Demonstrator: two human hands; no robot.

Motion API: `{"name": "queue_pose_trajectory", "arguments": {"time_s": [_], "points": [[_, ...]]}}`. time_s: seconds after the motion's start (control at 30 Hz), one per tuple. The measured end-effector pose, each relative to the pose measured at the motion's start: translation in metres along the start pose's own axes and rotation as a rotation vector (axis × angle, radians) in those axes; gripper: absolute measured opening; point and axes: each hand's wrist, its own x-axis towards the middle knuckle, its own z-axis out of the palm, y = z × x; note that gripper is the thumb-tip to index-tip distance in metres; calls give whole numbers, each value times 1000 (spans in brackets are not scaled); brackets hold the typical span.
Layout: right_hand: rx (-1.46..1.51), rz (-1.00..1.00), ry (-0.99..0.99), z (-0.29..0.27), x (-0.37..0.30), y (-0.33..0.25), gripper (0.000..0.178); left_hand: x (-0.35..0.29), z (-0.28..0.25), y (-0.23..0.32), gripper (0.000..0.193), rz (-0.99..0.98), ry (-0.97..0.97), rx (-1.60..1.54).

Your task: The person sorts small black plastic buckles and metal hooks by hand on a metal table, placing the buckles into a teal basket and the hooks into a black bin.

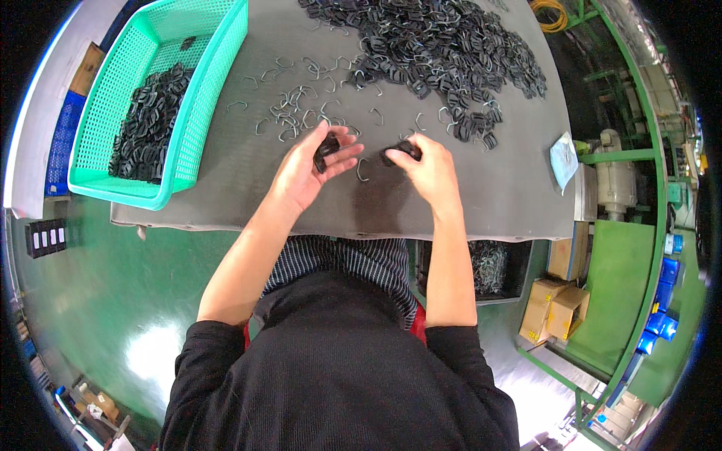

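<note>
My left hand (310, 167), palm turned up and fingers curled, holds small black plastic buckles (326, 152). Over the tabletop to its right, my right hand (430, 167) pinches another black buckle piece (402, 153) between thumb and fingers; how many pieces it has is hidden. A bent metal hook (362, 171) lies on the table between the hands. Just beyond my left hand are several loose metal hooks (295, 109) in a loose scatter. A large pile of black buckles with hooks among them (444, 49) spreads over the far side of the table.
A mint-green perforated basket (188, 143) stands at the left, partly filled with black buckles (153, 124). The grey-covered table (481, 203) ends just before my body. A light blue sheet (562, 161) lies at its right edge. Below are a dark bin of metal hooks (490, 270) and cardboard boxes (553, 308).
</note>
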Motion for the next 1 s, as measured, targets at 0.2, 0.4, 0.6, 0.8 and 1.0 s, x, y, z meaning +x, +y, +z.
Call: {"name": "queue_pose_trajectory", "arguments": {"time_s": [0.2, 0.4, 0.6, 0.8, 1.0], "points": [[171, -320, 87, -5, 55, -60, 45, -8, -6, 21, 36, -41, -100, -283], [-449, -330, 306, 57, 133, -23, 84, -51, -3, 115, 23, 460, 98, 171], [-50, -447, 107, 62, 121, -40, 30, -75, -27, 178, 24, 821, 771, 1315], [355, -182, -136, -6, 121, -16, 22, -35, 10, 136, 19, 1274, 625, 1757], [389, -146, -247, -29, 122, 8, 28, 80, 20, 73, 21, 931, 218, 1641]]}}
